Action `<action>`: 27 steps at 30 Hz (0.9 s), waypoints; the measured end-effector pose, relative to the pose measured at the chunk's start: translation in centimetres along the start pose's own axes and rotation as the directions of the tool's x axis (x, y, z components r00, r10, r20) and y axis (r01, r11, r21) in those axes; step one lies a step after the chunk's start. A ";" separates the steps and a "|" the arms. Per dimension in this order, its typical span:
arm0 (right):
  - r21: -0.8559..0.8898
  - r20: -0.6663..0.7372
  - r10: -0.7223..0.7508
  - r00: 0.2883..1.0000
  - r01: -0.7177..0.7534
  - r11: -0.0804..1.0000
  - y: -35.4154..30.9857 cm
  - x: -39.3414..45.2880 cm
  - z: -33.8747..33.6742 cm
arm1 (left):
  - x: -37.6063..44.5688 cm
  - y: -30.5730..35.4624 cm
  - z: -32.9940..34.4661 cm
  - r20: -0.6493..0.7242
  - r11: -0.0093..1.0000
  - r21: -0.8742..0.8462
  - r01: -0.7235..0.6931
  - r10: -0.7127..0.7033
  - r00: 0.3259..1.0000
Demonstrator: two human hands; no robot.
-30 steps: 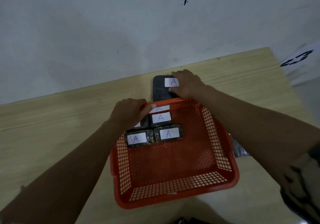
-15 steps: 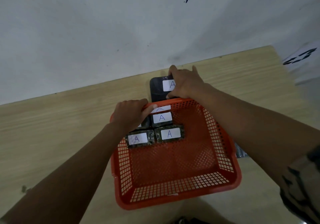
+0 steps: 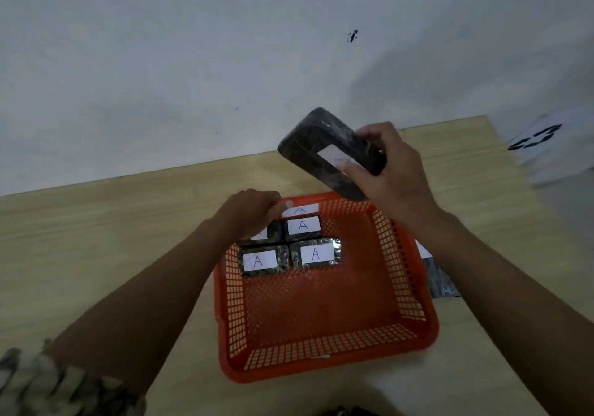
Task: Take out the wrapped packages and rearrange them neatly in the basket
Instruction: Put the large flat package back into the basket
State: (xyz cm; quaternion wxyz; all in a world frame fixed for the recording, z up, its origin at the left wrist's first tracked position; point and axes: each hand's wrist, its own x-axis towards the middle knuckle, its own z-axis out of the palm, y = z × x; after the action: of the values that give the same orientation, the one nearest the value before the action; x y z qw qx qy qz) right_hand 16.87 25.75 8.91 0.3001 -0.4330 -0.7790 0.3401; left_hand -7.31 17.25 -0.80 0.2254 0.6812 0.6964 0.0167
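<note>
- Right hand (image 3: 397,171) gripping large dark wrapped package (image 3: 324,150), fingers pinching it, tilted in the air above orange basket (image 3: 324,367) far rim.
- Left hand (image 3: 249,214) curled over far-left rim, fingers closed on it.
- Four labelled packages (image 3: 303,226) visible in far-left part of basket on wooden worktop (image 3: 96,222).

A plain room, maybe for work: a bare white wall (image 3: 193,61) behind the hands and a wooden table (image 3: 96,229) under them.
</note>
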 end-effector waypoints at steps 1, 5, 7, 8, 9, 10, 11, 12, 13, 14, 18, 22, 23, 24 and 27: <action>0.015 0.023 0.015 1.000 -0.016 1.000 -0.2 -0.8 -0.2 | -0.2 0.0 -0.2 0.008 1.000 -0.024 -0.006 0.006 1.000; -0.018 0.347 0.126 0.929 -0.128 0.992 0.2 -3.0 0.3 | -0.9 -0.7 -0.4 -0.046 1.000 -0.012 0.012 -0.013 0.999; -0.061 0.517 0.179 0.837 -0.173 0.983 1.0 -3.6 1.1 | -1.3 -1.6 -0.4 -0.068 1.000 -0.014 0.011 -0.012 0.998; -0.082 0.598 0.209 0.774 -0.200 0.976 1.2 -4.0 1.7 | -1.6 -1.9 -0.4 -0.059 0.999 -0.028 0.018 -0.020 0.998; -0.103 0.664 0.230 0.711 -0.218 0.971 1.6 -4.5 2.4 | -1.7 -2.2 -0.3 -0.047 0.999 -0.035 0.033 -0.034 0.998; -0.119 0.708 0.236 0.666 -0.217 0.969 1.9 -4.9 3.1 | -1.8 -2.3 -0.2 -0.050 0.998 -0.037 0.042 -0.044 0.998; -0.128 0.732 0.233 0.640 -0.207 0.970 2.1 -5.2 3.9 | -2.0 -2.4 0.0 -0.066 0.998 -0.026 0.049 -0.051 0.997; -0.128 0.747 0.230 0.624 -0.204 0.970 2.2 -5.5 4.6 | -2.1 -2.4 0.2 -0.095 0.999 -0.010 0.054 -0.054 0.994; -0.123 0.756 0.232 0.612 -0.216 0.969 2.2 -5.8 5.2 | -2.2 -2.4 0.5 -0.130 0.998 0.006 0.061 -0.059 0.990; -0.114 0.765 0.236 0.600 -0.234 0.966 2.1 -6.0 5.8 | -2.3 -2.4 0.8 -0.163 0.998 0.016 0.063 -0.060 0.985; -0.103 0.797 0.228 0.560 -0.245 0.964 2.2 -7.2 8.1 | -2.5 -2.5 1.7 -0.236 0.997 0.040 0.065 -0.054 0.970; -0.133 0.808 0.221 0.546 -0.195 0.972 2.3 -9.0 10.0 | -2.6 -2.5 2.1 -0.282 0.997 0.028 0.066 -0.055 0.958; -0.148 0.798 0.209 0.565 -0.152 0.977 2.3 -9.4 10.2 | -2.6 -2.5 2.2 -0.287 0.997 0.026 0.068 -0.058 0.956; -0.166 0.783 0.190 0.593 -0.095 0.981 2.2 -9.7 10.4 | -2.6 -2.6 2.2 -0.292 0.997 0.030 0.070 -0.059 0.954; -0.226 0.720 0.116 0.684 0.072 0.971 2.6 -10.8 10.8 | -2.6 -2.5 2.3 -0.301 0.996 0.054 0.073 -0.053 0.952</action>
State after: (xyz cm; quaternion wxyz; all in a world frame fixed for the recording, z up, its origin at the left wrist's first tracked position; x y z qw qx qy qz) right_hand 14.69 14.35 -1.40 -0.0917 -0.3041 -0.8632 0.3924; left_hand -9.01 13.98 -2.97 0.0957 0.6551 0.7440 0.0900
